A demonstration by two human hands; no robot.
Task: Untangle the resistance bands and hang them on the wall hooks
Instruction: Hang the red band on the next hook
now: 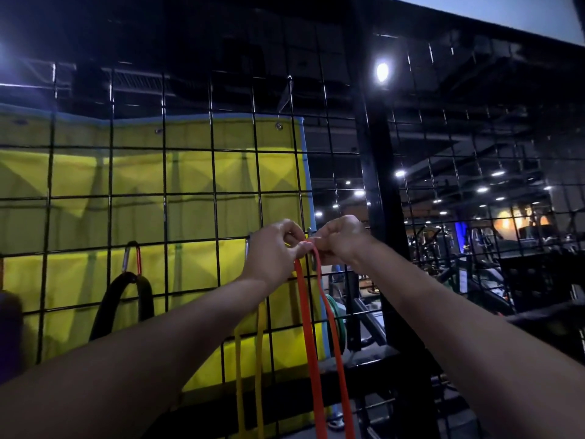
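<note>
- I am seeing both hands, left and right, pinching the top of the orange band at a hook on the grid.
- The band is hanging straight down below the grip; the hook is lying just above, nearer the right hand.

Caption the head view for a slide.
Both hands pinch the orange band at a wire grid hook.

Both hands crowd the hook; grid blocks reaching through; black band hangs well left, yellow band just left.

yellow mat behind grid, green weight plate, ceiling lamp
</note>
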